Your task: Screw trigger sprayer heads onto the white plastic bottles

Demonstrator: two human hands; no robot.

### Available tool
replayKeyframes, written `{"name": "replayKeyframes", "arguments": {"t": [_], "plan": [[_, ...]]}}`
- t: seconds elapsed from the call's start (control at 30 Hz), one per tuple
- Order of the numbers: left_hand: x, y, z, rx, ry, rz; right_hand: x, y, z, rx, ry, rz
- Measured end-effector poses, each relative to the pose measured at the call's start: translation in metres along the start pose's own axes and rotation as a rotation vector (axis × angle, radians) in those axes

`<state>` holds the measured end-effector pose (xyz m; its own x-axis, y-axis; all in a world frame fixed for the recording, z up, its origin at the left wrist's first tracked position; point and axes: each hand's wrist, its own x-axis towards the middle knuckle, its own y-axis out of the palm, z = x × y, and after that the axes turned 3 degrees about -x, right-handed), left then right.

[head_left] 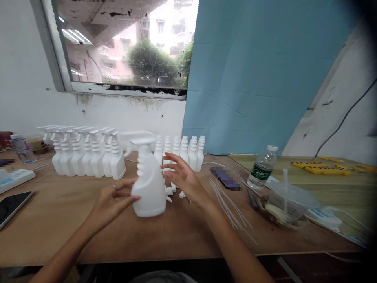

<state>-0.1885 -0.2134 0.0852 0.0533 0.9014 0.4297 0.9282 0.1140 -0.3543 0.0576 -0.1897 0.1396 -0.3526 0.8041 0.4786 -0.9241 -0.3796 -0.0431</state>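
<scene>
A white spray bottle [150,194] with a trigger head on top stands upright in front of me. My left hand [113,200] grips its lower left side between thumb and fingers. On the other side, my right hand [185,177] is open, fingers spread, close to the bottle's right shoulder; I cannot tell whether they touch it. Behind my right hand are several white bottles [193,155] with no heads on. A few loose white trigger heads [169,191] lie partly hidden behind the held bottle. To the left stand rows of white bottles [96,161] fitted with trigger heads.
Thin white tubes [226,204] lie on the brown tabletop [132,243] at right, near a dark phone [225,177]. Beyond are a water bottle [262,169] and a lidded plastic cup [294,196] with a straw. Another phone [13,206] lies far left.
</scene>
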Motion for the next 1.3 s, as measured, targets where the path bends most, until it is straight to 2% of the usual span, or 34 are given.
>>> {"name": "replayKeyframes", "arguments": {"t": [0.1, 0.2, 0.37, 0.47, 0.57, 1.03, 1.3], "plan": [[0.028, -0.021, 0.002, 0.215, -0.021, -0.268, -0.007, -0.02, -0.008, -0.066, 0.0, -0.168], [0.061, -0.036, 0.018, 0.391, 0.011, -0.378, -0.014, -0.038, -0.029, -0.115, 0.019, -0.303], [0.098, -0.04, 0.064, 0.612, 0.072, -0.327, -0.024, -0.061, -0.066, -0.166, 0.092, -0.39], [0.104, -0.035, 0.086, 0.706, 0.059, -0.297, -0.028, -0.067, -0.076, -0.237, 0.115, -0.384], [0.103, -0.031, 0.096, 0.749, 0.058, -0.296, -0.028, -0.067, -0.076, -0.264, 0.12, -0.379], [0.105, -0.021, 0.101, 1.043, 0.137, -0.362, -0.03, -0.066, -0.079, -0.334, 0.157, -0.347], [0.109, -0.02, 0.088, 1.174, 0.1, -0.385, -0.028, -0.073, -0.074, -0.342, 0.14, -0.383]]}}
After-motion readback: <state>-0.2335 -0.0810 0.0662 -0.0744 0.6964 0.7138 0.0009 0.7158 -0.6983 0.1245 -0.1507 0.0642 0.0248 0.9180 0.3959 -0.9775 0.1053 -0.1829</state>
